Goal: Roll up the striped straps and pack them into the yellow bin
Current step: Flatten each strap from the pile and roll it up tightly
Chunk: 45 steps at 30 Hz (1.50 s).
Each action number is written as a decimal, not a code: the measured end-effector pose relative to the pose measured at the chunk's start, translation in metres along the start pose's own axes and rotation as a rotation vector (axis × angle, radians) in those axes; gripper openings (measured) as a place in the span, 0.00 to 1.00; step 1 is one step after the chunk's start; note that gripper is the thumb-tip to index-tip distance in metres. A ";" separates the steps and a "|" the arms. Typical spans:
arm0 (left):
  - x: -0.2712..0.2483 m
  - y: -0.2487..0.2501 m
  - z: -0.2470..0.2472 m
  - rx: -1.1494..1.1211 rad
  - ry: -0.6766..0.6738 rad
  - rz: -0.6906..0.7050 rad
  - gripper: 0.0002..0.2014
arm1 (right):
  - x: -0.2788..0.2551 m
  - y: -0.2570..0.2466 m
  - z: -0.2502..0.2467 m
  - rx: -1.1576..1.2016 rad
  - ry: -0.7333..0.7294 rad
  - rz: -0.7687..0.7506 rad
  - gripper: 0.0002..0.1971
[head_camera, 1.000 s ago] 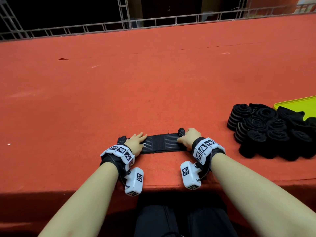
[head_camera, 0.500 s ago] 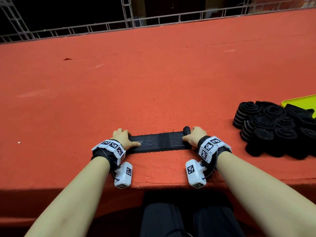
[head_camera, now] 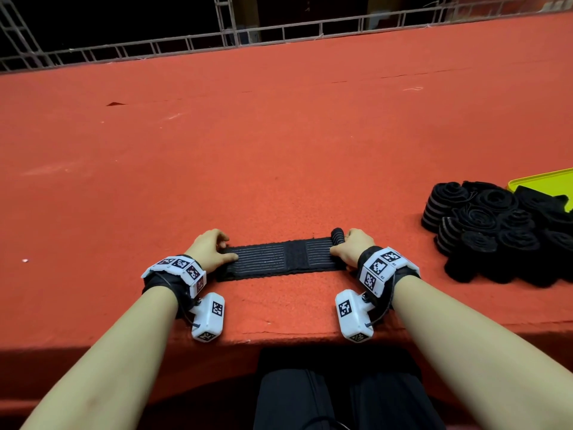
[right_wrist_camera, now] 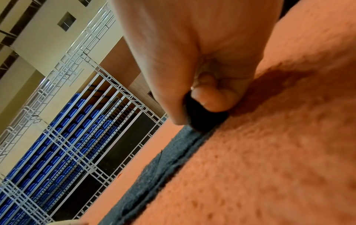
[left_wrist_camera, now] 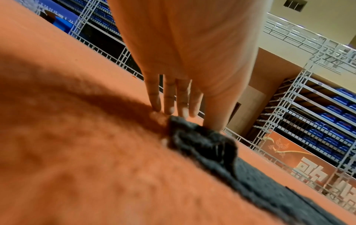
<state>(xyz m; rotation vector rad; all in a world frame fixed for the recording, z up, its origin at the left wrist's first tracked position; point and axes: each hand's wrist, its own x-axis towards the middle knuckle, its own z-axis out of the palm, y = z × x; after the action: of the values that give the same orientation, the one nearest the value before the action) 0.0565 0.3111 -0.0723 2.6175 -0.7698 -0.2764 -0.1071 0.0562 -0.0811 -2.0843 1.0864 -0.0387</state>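
Note:
A black strap with thin grey stripes (head_camera: 279,257) lies flat across the red table near its front edge. Its right end is wound into a small roll (head_camera: 337,235). My right hand (head_camera: 350,246) pinches that roll between thumb and curled fingers, seen close in the right wrist view as the roll (right_wrist_camera: 200,120) inside the right hand (right_wrist_camera: 192,109). My left hand (head_camera: 214,246) holds down the strap's left end. In the left wrist view its fingers (left_wrist_camera: 169,99) point straight down beside the strap end (left_wrist_camera: 202,141) and the thumb presses on it. The yellow bin (head_camera: 545,181) shows at the right edge.
A pile of several rolled black straps (head_camera: 496,225) sits on the table between my right hand and the bin, partly over its rim. The table's front edge (head_camera: 279,333) is just below my wrists. A metal railing (head_camera: 279,29) runs along the far side.
My left hand has slid left from the middle of the strap to its left end, so more of the flat strap shows. The right hand stays on the rolled end.

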 end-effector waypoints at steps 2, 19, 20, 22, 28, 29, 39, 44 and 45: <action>0.002 -0.006 0.001 0.070 -0.048 -0.017 0.23 | 0.001 0.001 0.000 -0.002 0.004 0.000 0.14; -0.003 0.004 -0.005 0.151 -0.087 -0.053 0.15 | 0.002 0.004 0.003 -0.009 0.002 -0.021 0.15; -0.004 0.005 -0.005 0.128 -0.086 -0.062 0.17 | 0.002 0.004 0.003 -0.009 -0.001 -0.022 0.15; -0.005 0.003 -0.004 0.071 -0.081 -0.107 0.22 | 0.002 0.004 0.003 -0.009 -0.002 -0.020 0.15; -0.004 -0.008 -0.007 -0.155 -0.058 -0.189 0.19 | 0.002 0.003 0.003 -0.009 -0.012 -0.017 0.16; -0.004 -0.009 -0.007 -0.185 -0.069 -0.196 0.16 | 0.002 0.003 0.002 -0.009 -0.009 -0.017 0.15; -0.001 -0.004 -0.010 -0.094 -0.133 -0.202 0.21 | -0.004 0.001 0.001 0.019 -0.005 -0.013 0.14; -0.004 0.017 -0.012 0.366 0.045 -0.037 0.31 | -0.008 -0.002 0.004 -0.051 0.038 -0.032 0.12; -0.006 0.027 -0.013 0.417 0.082 0.033 0.28 | -0.010 -0.003 0.005 -0.085 0.060 -0.034 0.14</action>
<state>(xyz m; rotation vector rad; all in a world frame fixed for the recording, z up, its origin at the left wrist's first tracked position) 0.0427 0.2973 -0.0483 2.9757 -0.9241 0.0051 -0.1094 0.0672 -0.0798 -2.1907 1.1061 -0.0735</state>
